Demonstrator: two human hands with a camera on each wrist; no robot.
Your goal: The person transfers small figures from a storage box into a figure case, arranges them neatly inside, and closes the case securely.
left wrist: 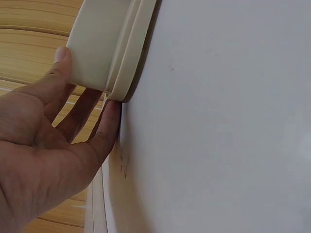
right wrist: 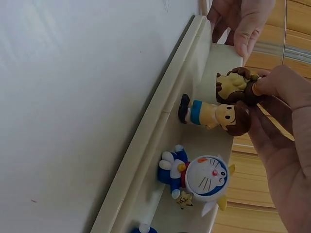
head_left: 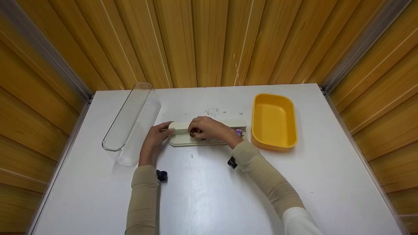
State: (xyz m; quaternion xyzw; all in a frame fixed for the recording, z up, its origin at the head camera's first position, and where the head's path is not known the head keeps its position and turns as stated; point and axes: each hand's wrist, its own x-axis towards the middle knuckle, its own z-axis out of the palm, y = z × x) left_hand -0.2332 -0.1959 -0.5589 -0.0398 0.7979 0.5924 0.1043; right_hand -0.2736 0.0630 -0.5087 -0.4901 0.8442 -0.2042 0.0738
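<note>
My right hand point(head_left: 212, 127) pinches a small brown and yellow figurine point(right wrist: 233, 87) over the left part of a long cream display stand point(head_left: 178, 140). In the right wrist view, a boy figurine point(right wrist: 211, 114) with brown hair and blue shorts stands close beside it. Farther along is a blue and white cat figurine point(right wrist: 204, 174), and part of another blue one point(right wrist: 144, 229) shows at the frame's bottom. My left hand point(head_left: 155, 137) grips the stand's left end, thumb against the raised back and fingers around the end. A purple figurine point(head_left: 239, 132) shows near the right end.
A clear plastic cover point(head_left: 125, 119) and a whitish long tray point(head_left: 140, 133) lie side by side on the table's left. To the right of the stand is a yellow bin point(head_left: 274, 143). Wood-panelled walls point(head_left: 209, 42) border the white table point(head_left: 196, 195).
</note>
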